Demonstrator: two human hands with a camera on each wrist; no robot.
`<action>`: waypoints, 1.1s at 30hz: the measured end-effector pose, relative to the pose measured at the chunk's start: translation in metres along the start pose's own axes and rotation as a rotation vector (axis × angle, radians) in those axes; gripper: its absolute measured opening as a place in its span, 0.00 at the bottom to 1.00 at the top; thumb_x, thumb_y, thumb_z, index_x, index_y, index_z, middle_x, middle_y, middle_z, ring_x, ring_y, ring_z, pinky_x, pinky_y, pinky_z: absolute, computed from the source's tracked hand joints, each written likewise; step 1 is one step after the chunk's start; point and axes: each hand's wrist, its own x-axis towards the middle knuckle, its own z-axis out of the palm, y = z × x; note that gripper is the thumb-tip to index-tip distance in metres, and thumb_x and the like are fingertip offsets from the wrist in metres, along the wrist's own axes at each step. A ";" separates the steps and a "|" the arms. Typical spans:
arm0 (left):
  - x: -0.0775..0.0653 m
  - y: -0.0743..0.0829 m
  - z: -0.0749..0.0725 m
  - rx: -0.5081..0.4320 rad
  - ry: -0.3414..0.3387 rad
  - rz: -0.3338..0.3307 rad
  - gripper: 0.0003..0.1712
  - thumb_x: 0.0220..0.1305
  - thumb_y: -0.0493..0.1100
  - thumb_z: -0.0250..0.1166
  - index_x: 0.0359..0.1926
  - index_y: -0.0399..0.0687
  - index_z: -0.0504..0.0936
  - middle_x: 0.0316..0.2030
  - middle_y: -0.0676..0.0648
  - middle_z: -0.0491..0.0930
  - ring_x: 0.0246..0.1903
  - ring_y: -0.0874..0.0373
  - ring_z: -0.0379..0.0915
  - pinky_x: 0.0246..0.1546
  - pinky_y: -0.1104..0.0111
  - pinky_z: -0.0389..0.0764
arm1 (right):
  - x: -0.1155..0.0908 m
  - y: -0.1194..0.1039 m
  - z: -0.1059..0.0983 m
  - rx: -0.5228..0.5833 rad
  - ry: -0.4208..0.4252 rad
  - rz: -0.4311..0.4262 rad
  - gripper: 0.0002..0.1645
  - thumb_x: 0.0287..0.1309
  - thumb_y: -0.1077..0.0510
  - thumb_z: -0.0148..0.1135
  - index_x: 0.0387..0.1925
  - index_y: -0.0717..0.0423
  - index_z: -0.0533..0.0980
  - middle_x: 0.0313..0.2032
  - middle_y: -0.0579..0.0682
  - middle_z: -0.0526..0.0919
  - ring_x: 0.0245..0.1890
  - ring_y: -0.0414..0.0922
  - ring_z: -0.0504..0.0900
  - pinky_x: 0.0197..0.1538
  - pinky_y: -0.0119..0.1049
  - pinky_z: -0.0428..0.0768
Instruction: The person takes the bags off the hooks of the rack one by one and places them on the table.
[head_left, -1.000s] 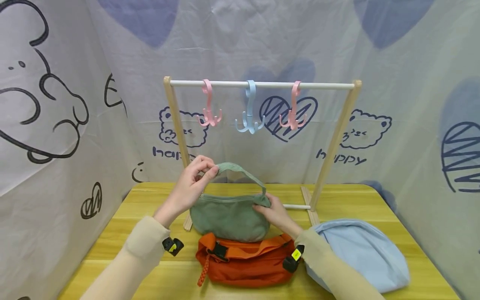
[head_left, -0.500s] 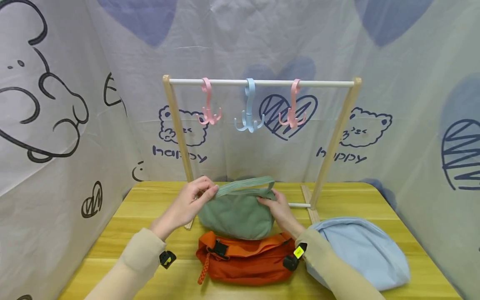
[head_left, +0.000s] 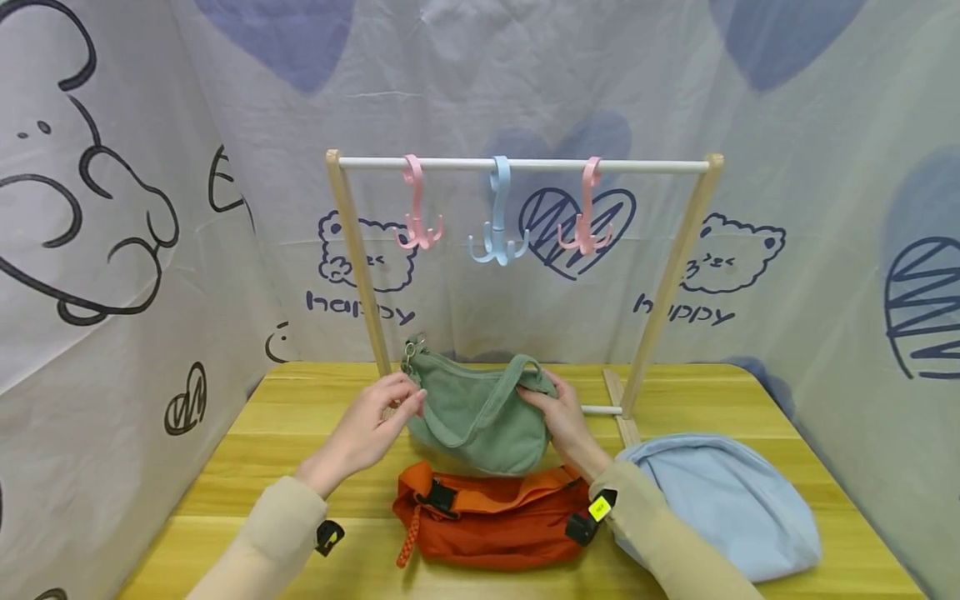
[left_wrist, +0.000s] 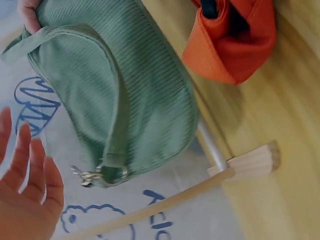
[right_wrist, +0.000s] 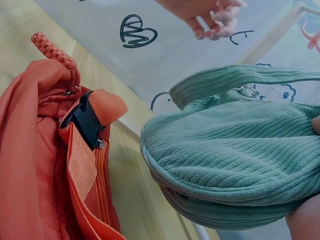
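Note:
A green corduroy shoulder bag (head_left: 487,421) is held up behind the orange bag, its left end tipped higher than its right. My right hand (head_left: 562,421) grips its right end, thumb in front. The bag's strap (left_wrist: 116,95) droops across its front, and a metal ring (left_wrist: 112,173) shows at the strap's far end. My left hand (head_left: 371,429) is just left of the green bag, its fingers (left_wrist: 37,170) loosely bent and holding nothing; the left wrist view shows a gap between them and the cloth.
An orange waist bag (head_left: 498,533) with a black buckle (right_wrist: 86,121) lies in front on the wooden table (head_left: 225,500). A light blue bag (head_left: 727,508) lies at the right. Behind stands a rack (head_left: 637,169) carrying pink hooks (head_left: 417,225) and a blue hook (head_left: 498,237).
My left hand has let go of the strap and moved down. The strap has dropped over the bag's front, and the bag's left end now shows higher. My right hand keeps its grip.

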 end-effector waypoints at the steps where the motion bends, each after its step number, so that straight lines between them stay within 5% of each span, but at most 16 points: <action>1: -0.001 -0.003 0.001 -0.019 0.023 -0.025 0.14 0.77 0.44 0.55 0.31 0.51 0.82 0.36 0.53 0.79 0.36 0.63 0.73 0.43 0.67 0.79 | -0.001 0.000 0.000 0.005 -0.001 -0.006 0.25 0.67 0.66 0.57 0.64 0.64 0.71 0.45 0.37 0.85 0.47 0.35 0.85 0.55 0.34 0.83; 5: -0.003 -0.014 0.004 -0.110 0.123 -0.176 0.09 0.75 0.43 0.59 0.45 0.42 0.80 0.43 0.45 0.78 0.41 0.57 0.73 0.44 0.69 0.77 | -0.002 0.000 0.001 0.023 -0.003 -0.041 0.19 0.66 0.67 0.58 0.57 0.60 0.76 0.43 0.37 0.86 0.47 0.36 0.85 0.53 0.33 0.84; 9: -0.005 -0.023 0.010 -0.168 0.205 -0.326 0.24 0.70 0.46 0.64 0.61 0.38 0.69 0.56 0.38 0.70 0.50 0.47 0.70 0.48 0.65 0.72 | -0.005 0.000 0.002 0.038 -0.008 -0.064 0.17 0.65 0.68 0.58 0.52 0.52 0.78 0.43 0.38 0.86 0.47 0.36 0.85 0.54 0.32 0.83; 17: -0.007 -0.034 0.016 -0.245 0.156 -0.536 0.55 0.64 0.59 0.69 0.76 0.50 0.42 0.69 0.34 0.57 0.65 0.39 0.60 0.63 0.47 0.70 | -0.012 -0.006 0.005 0.082 -0.071 -0.100 0.19 0.65 0.69 0.57 0.48 0.43 0.80 0.43 0.37 0.85 0.47 0.35 0.84 0.54 0.31 0.83; 21: -0.007 -0.040 0.015 -0.322 0.079 -0.590 0.58 0.64 0.61 0.68 0.78 0.53 0.38 0.71 0.32 0.59 0.68 0.37 0.61 0.67 0.44 0.68 | -0.014 -0.008 0.006 0.120 -0.107 -0.115 0.21 0.66 0.70 0.55 0.46 0.40 0.81 0.43 0.37 0.85 0.46 0.35 0.84 0.53 0.30 0.83; 28: -0.010 -0.047 0.014 -0.428 -0.031 -0.599 0.59 0.65 0.61 0.67 0.80 0.48 0.39 0.79 0.37 0.49 0.79 0.40 0.44 0.77 0.42 0.50 | -0.020 -0.006 0.007 0.181 -0.116 -0.026 0.20 0.67 0.68 0.54 0.45 0.39 0.82 0.42 0.37 0.86 0.46 0.35 0.85 0.53 0.32 0.83; 33: -0.010 -0.049 0.014 -0.464 -0.033 -0.559 0.52 0.64 0.53 0.70 0.78 0.47 0.48 0.73 0.37 0.60 0.74 0.40 0.57 0.76 0.45 0.56 | -0.021 -0.003 0.005 0.221 -0.092 0.032 0.16 0.70 0.64 0.53 0.52 0.45 0.79 0.46 0.39 0.86 0.50 0.37 0.85 0.58 0.34 0.82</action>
